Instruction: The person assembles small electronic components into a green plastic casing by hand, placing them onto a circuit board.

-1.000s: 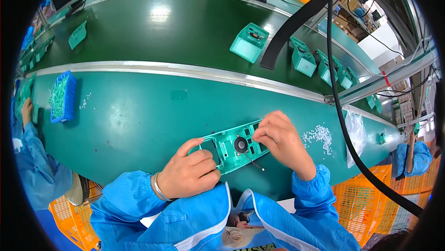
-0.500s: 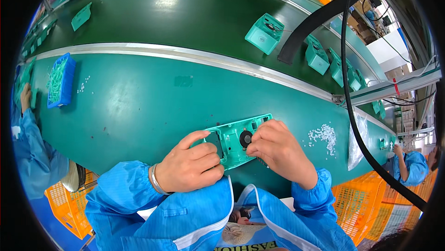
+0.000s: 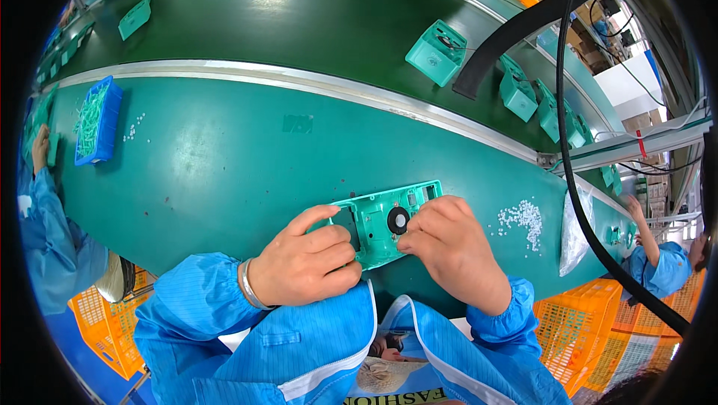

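Observation:
A light green plastic housing (image 3: 378, 244) lies open side up on the green bench in front of me. My left hand (image 3: 310, 259) is closed around its left end, thumb along the far edge. A round black speaker (image 3: 397, 219) with a pale centre sits inside the housing, right of its middle. My right hand (image 3: 449, 244) is closed in a pinch over the housing's right part, its fingertips at the speaker's lower right edge. Whatever those fingers hold, if anything, is too small or hidden to make out.
Small white pieces (image 3: 522, 218) lie scattered to the right, beside a clear plastic bag (image 3: 576, 233). A blue bin (image 3: 112, 121) of green strips stands far left. Beyond a metal rail, a conveyor carries green housings (image 3: 436, 53). A black cable (image 3: 561, 106) hangs at right. Co-workers sit on both sides.
My right fingertips have drawn slightly down off the speaker, so its pale centre shows more. My left hand keeps its hold. The co-worker at right has raised an arm.

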Demonstrator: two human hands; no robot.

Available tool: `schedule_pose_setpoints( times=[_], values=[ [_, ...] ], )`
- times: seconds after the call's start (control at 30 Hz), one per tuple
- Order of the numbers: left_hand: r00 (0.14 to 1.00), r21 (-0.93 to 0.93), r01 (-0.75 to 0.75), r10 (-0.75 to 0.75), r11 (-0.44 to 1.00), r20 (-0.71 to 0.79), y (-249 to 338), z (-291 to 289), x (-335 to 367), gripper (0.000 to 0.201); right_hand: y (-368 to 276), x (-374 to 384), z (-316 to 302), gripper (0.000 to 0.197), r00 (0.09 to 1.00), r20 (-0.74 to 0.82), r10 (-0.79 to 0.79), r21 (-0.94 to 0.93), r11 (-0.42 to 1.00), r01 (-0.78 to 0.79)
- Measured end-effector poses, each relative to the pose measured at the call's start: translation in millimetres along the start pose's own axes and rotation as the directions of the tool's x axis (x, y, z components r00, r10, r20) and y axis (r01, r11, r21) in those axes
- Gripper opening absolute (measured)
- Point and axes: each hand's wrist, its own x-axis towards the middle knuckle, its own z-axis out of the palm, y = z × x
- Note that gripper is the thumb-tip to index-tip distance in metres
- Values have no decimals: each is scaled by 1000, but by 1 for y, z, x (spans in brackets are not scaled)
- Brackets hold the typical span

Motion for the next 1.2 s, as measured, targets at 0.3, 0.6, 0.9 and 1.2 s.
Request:
schedule_pose_setpoints(
  times=[0.3, 0.6, 0.9, 1.2],
  values=[
    [1000, -9, 13, -13, 1000, 1, -1, 0, 0, 10, -4, 2, 0, 17, 1000, 12, -25, -78, 997, 25],
    [1000, -11, 18, -18, 1000, 5, 1, -1, -2, 9, 7, 4, 5, 13, 1000, -6, -24, -24, 999, 24],
    [1000, -33, 15, -15, 999, 10, -2, -1, -3, 10, 16, 1, 8, 14, 993, 55, 101, 219, 970, -111],
    [1000, -42, 21, -20, 999, 16, -2, -2, -2, 9, 11, 5, 3, 12, 994, 55, 90, 182, 978, -99]
  ],
)
